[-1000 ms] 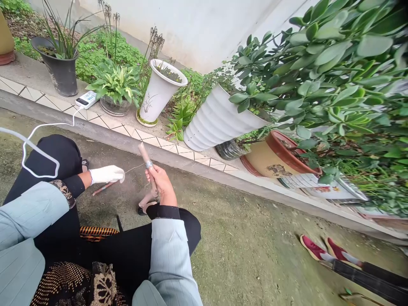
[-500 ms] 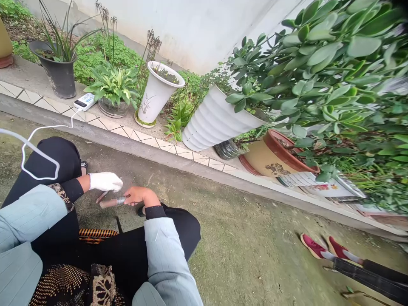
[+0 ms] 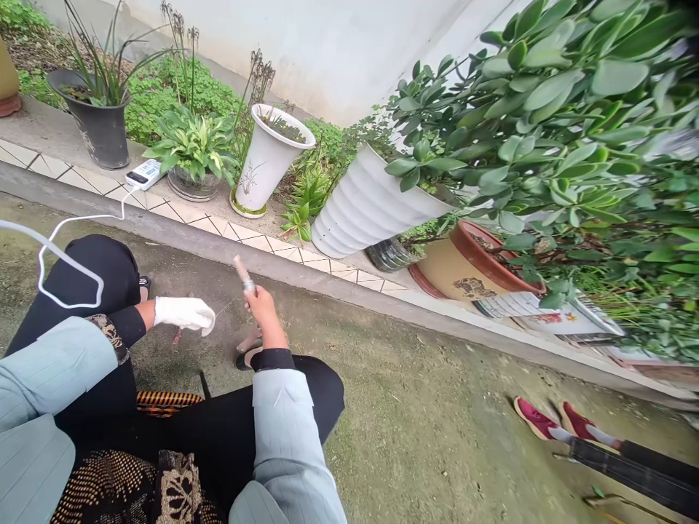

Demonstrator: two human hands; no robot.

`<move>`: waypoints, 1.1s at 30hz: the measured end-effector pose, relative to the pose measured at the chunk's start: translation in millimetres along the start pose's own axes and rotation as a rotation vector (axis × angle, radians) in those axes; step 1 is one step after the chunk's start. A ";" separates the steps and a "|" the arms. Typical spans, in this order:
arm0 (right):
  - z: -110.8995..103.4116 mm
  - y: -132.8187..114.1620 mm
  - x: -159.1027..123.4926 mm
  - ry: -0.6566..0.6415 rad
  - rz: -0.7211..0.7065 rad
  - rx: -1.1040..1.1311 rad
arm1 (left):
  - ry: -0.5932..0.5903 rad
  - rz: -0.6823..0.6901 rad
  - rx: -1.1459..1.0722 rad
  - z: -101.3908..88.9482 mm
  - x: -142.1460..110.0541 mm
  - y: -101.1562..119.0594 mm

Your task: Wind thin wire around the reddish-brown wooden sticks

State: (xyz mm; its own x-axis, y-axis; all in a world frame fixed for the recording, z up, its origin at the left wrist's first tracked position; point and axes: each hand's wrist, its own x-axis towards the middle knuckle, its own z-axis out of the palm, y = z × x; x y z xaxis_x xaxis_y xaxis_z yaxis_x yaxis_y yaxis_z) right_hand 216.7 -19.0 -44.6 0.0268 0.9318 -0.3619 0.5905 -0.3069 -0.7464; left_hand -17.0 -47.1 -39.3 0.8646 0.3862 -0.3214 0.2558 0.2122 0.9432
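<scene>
My right hand point(image 3: 263, 311) grips a short pale wooden stick point(image 3: 241, 269) with a silvery winding point(image 3: 249, 284) around it, its bare end pointing up and away from me. My left hand point(image 3: 184, 314), in a white knitted glove, is closed with its fingers bent down. A thin strand point(image 3: 226, 306), thread or wire, runs taut between the glove's fingertips and the stick. Below the glove the end of a reddish-brown stick point(image 3: 176, 335) shows; the rest is hidden, and whether the glove holds it is unclear.
A tiled ledge point(image 3: 196, 218) with potted plants runs ahead, including a white pot point(image 3: 270, 160) and a ribbed white pot point(image 3: 371, 204). A white device point(image 3: 143, 175) trails a white cable point(image 3: 81, 216) toward me. At the right are another person's red shoes point(image 3: 535, 418).
My right hand has swung the wound stick up and slightly right, from lying level to pointing away. The gap between the hands has widened, with the strand stretched across it.
</scene>
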 end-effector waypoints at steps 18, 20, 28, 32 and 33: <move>-39.7 -12.4 -24.2 -0.250 -0.237 0.570 | 0.382 0.045 0.067 -21.7 1.5 -6.6; -41.8 -4.7 -15.6 0.025 -0.176 0.581 | 0.237 0.010 0.058 -13.8 1.0 -6.4; 3.9 5.6 5.3 -0.020 0.033 -0.472 | 0.053 0.013 0.054 -5.3 -7.8 5.9; 29.7 -2.3 -5.6 -0.371 0.022 -0.678 | 0.164 0.038 0.053 -13.8 -8.9 8.8; 34.7 -4.0 -9.7 -0.450 0.020 -0.665 | 0.223 0.051 0.064 -16.6 -8.6 8.0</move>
State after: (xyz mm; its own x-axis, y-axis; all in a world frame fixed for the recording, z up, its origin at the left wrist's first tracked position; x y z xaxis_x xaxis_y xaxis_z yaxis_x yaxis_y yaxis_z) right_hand 186.1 -33.5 -57.5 -0.2018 0.7164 -0.6679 0.9539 -0.0108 -0.2998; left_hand -29.6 -33.8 -30.3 0.7622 0.5849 -0.2775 0.2472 0.1332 0.9598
